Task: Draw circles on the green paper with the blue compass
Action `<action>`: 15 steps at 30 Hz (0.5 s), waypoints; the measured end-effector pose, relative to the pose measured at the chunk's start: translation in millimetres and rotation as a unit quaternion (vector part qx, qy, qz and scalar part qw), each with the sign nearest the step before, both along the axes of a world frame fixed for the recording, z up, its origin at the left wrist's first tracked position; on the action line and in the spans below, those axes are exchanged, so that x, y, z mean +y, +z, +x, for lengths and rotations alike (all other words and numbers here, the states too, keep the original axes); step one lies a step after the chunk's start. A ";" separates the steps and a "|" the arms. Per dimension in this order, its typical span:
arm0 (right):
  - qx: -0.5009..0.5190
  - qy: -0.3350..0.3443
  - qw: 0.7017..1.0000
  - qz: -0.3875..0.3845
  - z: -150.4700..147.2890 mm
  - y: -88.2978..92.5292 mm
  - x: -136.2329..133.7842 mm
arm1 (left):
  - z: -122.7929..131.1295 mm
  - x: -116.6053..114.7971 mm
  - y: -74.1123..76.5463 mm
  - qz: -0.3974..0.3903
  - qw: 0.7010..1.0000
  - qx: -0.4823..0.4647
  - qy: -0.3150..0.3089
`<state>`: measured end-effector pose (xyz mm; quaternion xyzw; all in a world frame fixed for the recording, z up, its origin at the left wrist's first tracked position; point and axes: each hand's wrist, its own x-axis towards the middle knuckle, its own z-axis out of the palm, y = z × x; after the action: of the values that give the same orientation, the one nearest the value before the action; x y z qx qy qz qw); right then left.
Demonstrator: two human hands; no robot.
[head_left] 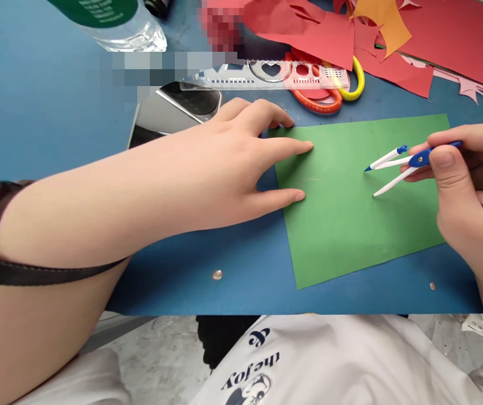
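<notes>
A green paper sheet point(351, 225) lies on the blue table point(47, 112). My left hand point(233, 163) rests flat on the sheet's left edge, fingers stretched out and apart. My right hand point(469, 191) pinches the blue top of a white and blue drawing compass point(397, 166). The compass legs are spread and point left, with both tips at or just above the green sheet near its middle. A faint curved line shows on the paper near my left fingertips.
Behind the sheet lie a clear stencil ruler point(267, 76), orange and yellow scissors point(330, 98), and red and orange paper scraps point(393, 39). A phone point(174, 109) and a water bottle point(115, 22) sit at the back left. The table's front edge is near my body.
</notes>
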<state>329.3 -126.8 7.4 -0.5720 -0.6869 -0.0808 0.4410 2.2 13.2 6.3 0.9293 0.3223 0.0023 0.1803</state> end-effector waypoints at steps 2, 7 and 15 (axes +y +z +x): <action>0.004 0.009 1.000 0.011 -0.3 -0.9 1.8 | -0.5 0.2 -0.9 -0.010 1.000 -0.012 0.007; 0.019 0.029 0.999 0.030 -0.2 -2.7 7.0 | 0.0 -0.6 -0.2 0.009 1.000 -0.001 -0.002; 0.013 0.030 0.999 0.032 -0.3 -2.1 5.8 | -2.4 0.1 -0.2 -0.007 1.000 -0.017 0.018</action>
<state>329.0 -121.0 5.3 -0.5375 -0.6950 -0.0823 0.4704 -0.2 13.3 6.1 0.9218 0.3362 0.0189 0.1922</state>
